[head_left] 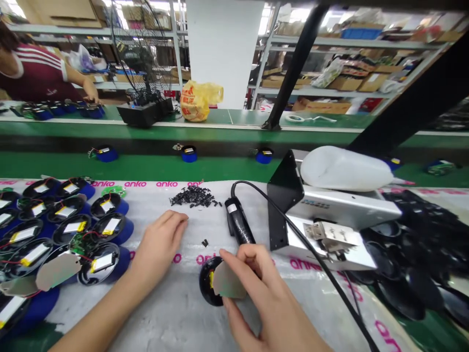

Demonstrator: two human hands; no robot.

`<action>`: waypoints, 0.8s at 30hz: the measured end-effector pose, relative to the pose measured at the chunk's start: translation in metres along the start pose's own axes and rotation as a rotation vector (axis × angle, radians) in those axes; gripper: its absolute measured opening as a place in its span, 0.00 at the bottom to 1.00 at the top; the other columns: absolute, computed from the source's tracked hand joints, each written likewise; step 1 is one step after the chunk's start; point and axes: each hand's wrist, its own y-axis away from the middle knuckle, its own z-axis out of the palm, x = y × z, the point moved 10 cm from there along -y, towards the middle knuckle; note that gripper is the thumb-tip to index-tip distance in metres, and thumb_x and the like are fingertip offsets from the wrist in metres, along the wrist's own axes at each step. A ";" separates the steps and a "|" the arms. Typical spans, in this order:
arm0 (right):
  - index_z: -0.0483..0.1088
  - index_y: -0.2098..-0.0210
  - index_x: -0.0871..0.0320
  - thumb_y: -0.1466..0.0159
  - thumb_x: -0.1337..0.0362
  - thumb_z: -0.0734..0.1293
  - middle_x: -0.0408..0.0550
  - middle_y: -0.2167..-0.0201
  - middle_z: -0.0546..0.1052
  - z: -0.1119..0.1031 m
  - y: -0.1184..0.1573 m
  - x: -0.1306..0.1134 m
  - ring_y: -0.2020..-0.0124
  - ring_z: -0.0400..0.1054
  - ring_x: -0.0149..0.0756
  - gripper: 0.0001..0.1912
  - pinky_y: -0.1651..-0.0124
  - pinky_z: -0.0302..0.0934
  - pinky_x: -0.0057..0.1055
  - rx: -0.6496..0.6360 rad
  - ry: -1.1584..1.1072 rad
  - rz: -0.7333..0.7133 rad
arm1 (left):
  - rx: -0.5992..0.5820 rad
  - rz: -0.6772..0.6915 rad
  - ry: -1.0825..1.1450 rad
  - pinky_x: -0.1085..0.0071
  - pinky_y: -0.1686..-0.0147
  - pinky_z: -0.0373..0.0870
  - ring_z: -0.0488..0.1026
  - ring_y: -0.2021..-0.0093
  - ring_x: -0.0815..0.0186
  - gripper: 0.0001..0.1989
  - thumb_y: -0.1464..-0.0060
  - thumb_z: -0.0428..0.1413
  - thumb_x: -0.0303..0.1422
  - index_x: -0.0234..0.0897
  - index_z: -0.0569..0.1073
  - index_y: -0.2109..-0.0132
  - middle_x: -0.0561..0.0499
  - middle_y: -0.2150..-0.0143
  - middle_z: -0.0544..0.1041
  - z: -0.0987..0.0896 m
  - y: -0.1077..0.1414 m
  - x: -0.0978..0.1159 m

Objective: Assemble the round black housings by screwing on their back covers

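My right hand (256, 293) grips a thin grey-beige plate (229, 281) between thumb and fingers, over a round black housing (208, 293) with a bit of yellow showing inside. My left hand (164, 242) is beside a pile of small black parts (194, 195), its fingers pressed together; whether they hold a tiny part is hidden. A few loose black pieces (204, 242) lie between the hands. Just beyond my right hand a black electric screwdriver (238, 220) rests on the mat, its cable running right.
Several blue-and-black housings with batteries (110, 227) crowd the left. A metal device (330, 234) with a white bottle (344, 168) stands right, beside black covers (406, 293). Spaced housings (189, 154) sit on the green belt (146, 168). A person (40, 73) works across it.
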 end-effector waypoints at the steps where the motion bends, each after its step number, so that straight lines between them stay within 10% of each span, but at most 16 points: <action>1: 0.60 0.39 0.52 0.38 0.71 0.60 0.51 0.52 0.62 0.002 0.000 0.002 0.56 0.70 0.31 0.28 0.55 0.72 0.26 -0.004 -0.008 0.005 | 0.000 -0.007 -0.041 0.55 0.53 0.71 0.76 0.55 0.51 0.13 0.36 0.48 0.32 0.33 0.76 0.56 0.42 0.57 0.78 0.002 -0.003 0.000; 12: 0.59 0.38 0.52 0.38 0.69 0.64 0.51 0.51 0.65 0.011 0.007 0.013 0.52 0.71 0.33 0.28 0.51 0.71 0.24 0.056 -0.016 -0.030 | 0.006 -0.056 -0.267 0.55 0.53 0.70 0.76 0.56 0.48 0.13 0.36 0.48 0.26 0.29 0.78 0.58 0.38 0.57 0.77 0.022 -0.042 0.008; 24: 0.58 0.36 0.57 0.33 0.66 0.62 0.55 0.50 0.70 0.002 -0.005 -0.009 0.51 0.72 0.39 0.26 0.51 0.74 0.32 0.076 0.132 -0.113 | 0.037 -0.001 0.111 0.64 0.60 0.68 0.69 0.68 0.64 0.06 0.43 0.51 0.30 0.38 0.71 0.66 0.48 0.59 0.72 0.003 -0.029 0.006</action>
